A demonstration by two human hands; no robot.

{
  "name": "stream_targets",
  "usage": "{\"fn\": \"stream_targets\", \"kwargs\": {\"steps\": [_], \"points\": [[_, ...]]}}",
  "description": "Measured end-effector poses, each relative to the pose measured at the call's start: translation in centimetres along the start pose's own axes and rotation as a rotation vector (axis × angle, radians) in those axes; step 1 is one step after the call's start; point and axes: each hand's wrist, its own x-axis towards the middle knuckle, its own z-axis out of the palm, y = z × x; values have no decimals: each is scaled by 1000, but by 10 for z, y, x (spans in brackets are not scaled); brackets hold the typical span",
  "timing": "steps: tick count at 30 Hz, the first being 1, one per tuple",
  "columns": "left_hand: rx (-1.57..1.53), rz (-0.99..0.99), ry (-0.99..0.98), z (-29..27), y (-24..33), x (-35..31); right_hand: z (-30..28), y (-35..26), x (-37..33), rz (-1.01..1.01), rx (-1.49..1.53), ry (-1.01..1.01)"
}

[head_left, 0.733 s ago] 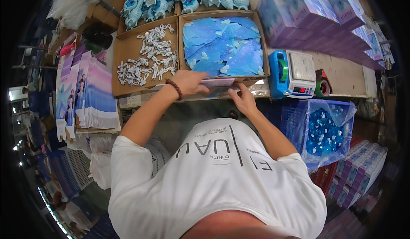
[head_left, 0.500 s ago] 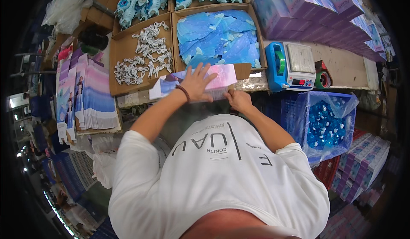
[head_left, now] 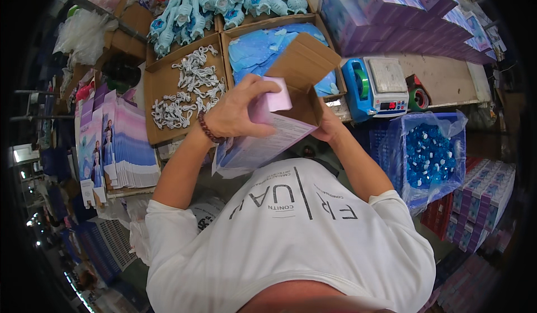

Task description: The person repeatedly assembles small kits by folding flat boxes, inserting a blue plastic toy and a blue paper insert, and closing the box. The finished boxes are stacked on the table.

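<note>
A printed pink-and-purple carton [head_left: 268,140] is held in front of my chest, tilted. Its end gapes toward the right, showing brown cardboard inside, and a large brown flap [head_left: 305,58] stands up at the far side. My left hand [head_left: 238,109] is closed over the carton's left part, thumb and fingers bent around a pink end flap [head_left: 278,95]. At the right edge of the opening, my right hand [head_left: 329,126] grips the carton wall; its fingers are partly hidden behind the cardboard.
Beyond the carton lie a tray of white cables [head_left: 196,72], blue fabric pieces [head_left: 251,50] and pale blue wand-like toys [head_left: 190,17]. A scale [head_left: 386,84] and tape roll [head_left: 418,98] sit right, above a basket of blue parts [head_left: 428,156]. Flat cartons [head_left: 131,140] stand left; boxes [head_left: 386,17] are stacked far right.
The carton has turned from lying flattened along the bench edge to an opened shape nearer my chest. My left hand went from flat on top to gripping it; my right hand moved slightly right.
</note>
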Motion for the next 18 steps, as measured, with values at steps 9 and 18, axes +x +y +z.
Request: {"fn": "stream_targets", "kwargs": {"steps": [9, 18], "points": [[-582, -302, 399, -17, -35, -61, 78, -25, 29, -490, -868, -280], [-604, -343, 398, -20, -57, -103, 144, 15, 43, -606, -1225, -225]]}}
